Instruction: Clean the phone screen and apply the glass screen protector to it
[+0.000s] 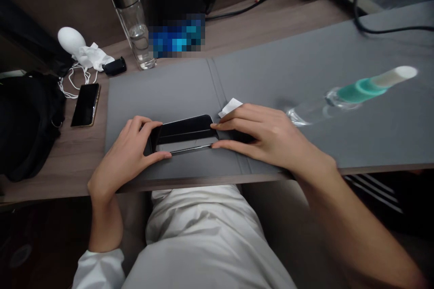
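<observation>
A dark smartphone [186, 130] lies sideways between my hands, over the grey desk mat [162, 81]. My left hand [129, 149] grips its left end, thumb on the near edge and fingers on the far edge. At the other end, my right hand [267, 133] pinches the phone near its corners with thumb and fingertips. Pale reflections cross the glossy screen. A small white piece of tissue or paper [231, 107] pokes out behind my right fingers. To the right lies a clear spray bottle [362, 90] with a green band and white end, partly blurred.
A second phone [85, 104] rests left of the mat. Behind it are white cables [73, 79], a white egg-shaped object [71, 39] and a small black item [114, 67]. A glass water bottle [139, 38] stands at the back. A black bag [27, 126] sits far left; a black cable [389, 31] crosses the right.
</observation>
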Available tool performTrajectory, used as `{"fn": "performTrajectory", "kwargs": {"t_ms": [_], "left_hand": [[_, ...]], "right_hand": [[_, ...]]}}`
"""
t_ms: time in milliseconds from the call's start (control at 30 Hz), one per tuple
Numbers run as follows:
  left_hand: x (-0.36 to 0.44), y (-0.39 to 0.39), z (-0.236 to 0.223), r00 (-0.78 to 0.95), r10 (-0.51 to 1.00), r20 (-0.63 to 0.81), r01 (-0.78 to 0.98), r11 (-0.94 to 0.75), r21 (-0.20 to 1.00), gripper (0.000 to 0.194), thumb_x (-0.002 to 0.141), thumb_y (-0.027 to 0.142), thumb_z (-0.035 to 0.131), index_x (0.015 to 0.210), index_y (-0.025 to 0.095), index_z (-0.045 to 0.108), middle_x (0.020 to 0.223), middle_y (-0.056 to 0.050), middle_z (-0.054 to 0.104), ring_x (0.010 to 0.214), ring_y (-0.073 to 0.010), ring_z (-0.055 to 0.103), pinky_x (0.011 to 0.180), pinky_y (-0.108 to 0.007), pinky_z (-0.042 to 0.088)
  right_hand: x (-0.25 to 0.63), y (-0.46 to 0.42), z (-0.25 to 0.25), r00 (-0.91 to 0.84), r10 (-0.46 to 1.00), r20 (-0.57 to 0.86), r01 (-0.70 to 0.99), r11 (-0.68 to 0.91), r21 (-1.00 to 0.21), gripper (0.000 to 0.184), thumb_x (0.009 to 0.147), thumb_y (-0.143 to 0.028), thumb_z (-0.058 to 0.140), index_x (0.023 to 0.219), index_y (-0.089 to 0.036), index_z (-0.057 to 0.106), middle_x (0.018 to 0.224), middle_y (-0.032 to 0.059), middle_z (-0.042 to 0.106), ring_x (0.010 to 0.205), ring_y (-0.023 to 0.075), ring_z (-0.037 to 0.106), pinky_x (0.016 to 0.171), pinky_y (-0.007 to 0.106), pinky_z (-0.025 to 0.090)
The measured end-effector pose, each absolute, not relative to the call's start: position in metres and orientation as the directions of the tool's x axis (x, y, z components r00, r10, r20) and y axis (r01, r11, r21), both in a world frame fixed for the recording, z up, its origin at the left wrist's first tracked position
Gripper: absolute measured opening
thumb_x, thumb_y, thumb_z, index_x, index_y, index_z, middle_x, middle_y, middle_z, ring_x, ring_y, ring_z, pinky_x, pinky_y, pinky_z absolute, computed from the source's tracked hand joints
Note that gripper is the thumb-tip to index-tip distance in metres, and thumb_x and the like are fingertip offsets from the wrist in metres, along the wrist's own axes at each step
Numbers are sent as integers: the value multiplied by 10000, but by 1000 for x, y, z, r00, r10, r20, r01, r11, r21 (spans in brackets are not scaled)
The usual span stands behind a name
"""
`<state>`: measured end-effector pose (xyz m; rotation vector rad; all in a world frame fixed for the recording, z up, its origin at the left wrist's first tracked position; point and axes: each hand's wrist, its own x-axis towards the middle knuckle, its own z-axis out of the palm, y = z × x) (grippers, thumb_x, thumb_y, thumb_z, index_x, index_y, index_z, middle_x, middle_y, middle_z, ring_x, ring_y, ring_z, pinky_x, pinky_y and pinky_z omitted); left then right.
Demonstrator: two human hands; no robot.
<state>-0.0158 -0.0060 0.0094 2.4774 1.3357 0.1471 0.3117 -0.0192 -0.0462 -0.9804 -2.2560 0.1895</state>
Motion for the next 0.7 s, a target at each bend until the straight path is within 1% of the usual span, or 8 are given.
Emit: {"fn": "performTrajectory", "kwargs": {"t_ms": [200, 333, 433, 567, 633, 700], "left_hand": [[-16, -8, 8, 528, 848, -49, 800, -477, 364, 611, 951, 554, 772, 1463, 301, 554, 1341, -84, 550, 1309, -314, 568, 1132, -497, 499], [-15, -9, 8, 519, 854, -39, 803, -470, 367, 637, 926, 542, 805, 1459, 294, 559, 1360, -81, 550, 1327, -308, 570, 1139, -475, 497], [-16, -9, 8, 528, 849, -34, 798, -481, 362, 629, 931, 547, 795, 1448, 275, 562, 1358, -85, 550, 1330, -307, 570, 1146, -478, 491], [-16, -7, 9, 533, 845, -46, 794, -480, 374, 606, 952, 588, 754, 1446, 292, 565, 1362, -85, 554, 1334, -314, 565, 1154, -499, 483], [-17, -7, 10, 535, 843, -53, 793, -479, 376, 602, 956, 596, 744, 1444, 291, 565, 1372, -84, 552, 1342, -311, 558, 1168, -501, 472], [-17, -7, 10, 533, 844, -59, 795, -476, 375, 602, 963, 591, 737, 1448, 280, 561, 1380, -86, 546, 1349, -305, 551, 1177, -496, 465]], "right_hand": [[311, -19, -47, -492, 700, 517, 595, 704, -387, 246, 1022, -454, 704, 1103, -229, 759, 980, 74, 778, 890, 252, 735, 780, 395, 565], [311, -19, -46, -497, 692, 524, 593, 712, -377, 240, 1017, -437, 716, 1102, -215, 744, 982, 77, 776, 882, 247, 729, 782, 391, 565], [310, -19, -46, -499, 686, 530, 591, 716, -371, 232, 1016, -433, 719, 1093, -215, 736, 977, 73, 776, 877, 244, 732, 777, 385, 565], [310, -17, -48, -505, 687, 523, 597, 715, -363, 231, 1020, -430, 716, 1090, -211, 735, 989, 79, 782, 900, 250, 751, 791, 385, 568], [311, -18, -45, -519, 670, 531, 596, 729, -338, 245, 1017, -428, 720, 1125, -208, 737, 1016, 88, 794, 910, 259, 762, 798, 393, 572], [312, -22, -37, -534, 639, 554, 582, 753, -307, 277, 1013, -413, 728, 1211, -220, 728, 1113, 103, 809, 956, 273, 774, 819, 407, 580]]}}
